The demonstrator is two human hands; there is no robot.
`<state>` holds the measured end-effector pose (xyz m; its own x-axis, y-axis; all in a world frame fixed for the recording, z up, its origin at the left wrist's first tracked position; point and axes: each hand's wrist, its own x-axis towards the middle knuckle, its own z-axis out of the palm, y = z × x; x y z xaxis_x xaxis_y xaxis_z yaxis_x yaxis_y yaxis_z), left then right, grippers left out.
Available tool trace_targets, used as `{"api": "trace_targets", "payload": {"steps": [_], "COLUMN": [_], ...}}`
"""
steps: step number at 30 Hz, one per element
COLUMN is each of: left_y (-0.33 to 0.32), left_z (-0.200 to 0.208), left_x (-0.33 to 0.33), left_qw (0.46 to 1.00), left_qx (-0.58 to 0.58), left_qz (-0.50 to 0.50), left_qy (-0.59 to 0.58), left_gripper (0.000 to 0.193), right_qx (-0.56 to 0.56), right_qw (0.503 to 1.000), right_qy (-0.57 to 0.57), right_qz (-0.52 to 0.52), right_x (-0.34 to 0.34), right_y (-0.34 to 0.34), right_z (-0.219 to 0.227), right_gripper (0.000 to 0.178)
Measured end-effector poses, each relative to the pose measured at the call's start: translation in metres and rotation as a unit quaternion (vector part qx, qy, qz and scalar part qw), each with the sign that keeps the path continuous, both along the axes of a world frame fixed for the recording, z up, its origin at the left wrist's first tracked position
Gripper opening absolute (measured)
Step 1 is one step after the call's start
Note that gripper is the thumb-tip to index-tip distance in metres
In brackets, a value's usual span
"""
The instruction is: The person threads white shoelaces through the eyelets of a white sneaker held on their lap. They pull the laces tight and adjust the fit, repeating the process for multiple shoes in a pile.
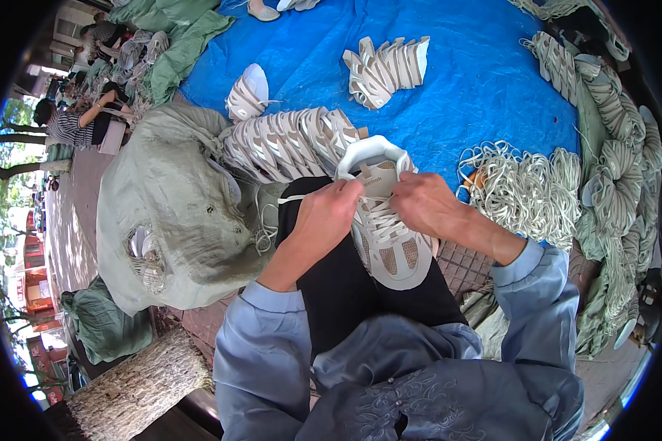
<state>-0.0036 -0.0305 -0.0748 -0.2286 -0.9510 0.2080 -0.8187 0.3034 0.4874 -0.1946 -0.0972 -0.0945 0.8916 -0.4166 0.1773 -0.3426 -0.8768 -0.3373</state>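
- Pinching a white lace [293, 198], our left hand [324, 213] has its thumb and fingers closed; one end of the lace sticks out to the left of the fist.
- Beside it, our right hand [426, 206] has its fingers bent in at the right edge of the shoe's opening; the fingertips are hidden, so we cannot tell whether they grip the lace or that edge.
- Between our hands, at the centre of the frame, the shoe [397, 257] rests on our black trousers [324, 275], toe toward us, its padded collar away from us, white laces crossing its front.
- Our blue sleeves [261, 342] come in from the bottom of the frame.
- Just beyond the shoe, left of centre, a row of uppers [294, 143] lies nested, beige and white.
- Above that row we see a smaller piece [248, 94], and at the top centre a short stack [386, 70]; both lie on the blue tarp [485, 81].
- Right of centre sits a tangled heap of laces [526, 191], with something orange [479, 178] at its left side.
- Along the right edge we have more nested bundles [618, 173].
- Left of our knees bulges a pale sack [176, 213], torn low on its left.
- At the upper left, a person [73, 128] in a striped top sits well apart from us.
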Motion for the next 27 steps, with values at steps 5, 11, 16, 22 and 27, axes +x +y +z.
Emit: {"api": "trace_targets", "payload": {"steps": [5, 11, 16, 22, 27], "left_y": [0.0, -0.005, 0.004, 0.012, -0.003], "left_z": [-0.002, -0.006, 0.004, -0.001, -0.007], "left_x": [0.009, 0.009, 0.003, -0.042, -0.036], "left_qw": [0.999, 1.0, 0.999, 0.992, 0.938], "left_qx": [-0.012, -0.015, -0.033, 0.085, 0.257], "left_qz": [0.022, 0.016, 0.021, -0.03, -0.006], "left_qy": [0.026, -0.014, -0.031, 0.09, 0.233], "left_gripper": [0.008, 0.008, 0.014, 0.015, 0.012], "right_qx": [0.2, 0.537, 0.622, 0.651, 0.605], "right_qw": [0.979, 0.841, 0.777, 0.75, 0.782], "right_qy": [-0.047, -0.058, -0.091, -0.101, -0.069], "right_qz": [0.02, -0.021, -0.042, -0.06, -0.132], "right_x": [-0.013, -0.034, -0.037, -0.036, -0.03], "right_y": [-0.016, -0.034, -0.038, -0.036, -0.028], "right_z": [0.006, 0.016, 0.012, 0.009, 0.016], "right_gripper": [0.011, 0.009, 0.013, 0.012, 0.021]}}
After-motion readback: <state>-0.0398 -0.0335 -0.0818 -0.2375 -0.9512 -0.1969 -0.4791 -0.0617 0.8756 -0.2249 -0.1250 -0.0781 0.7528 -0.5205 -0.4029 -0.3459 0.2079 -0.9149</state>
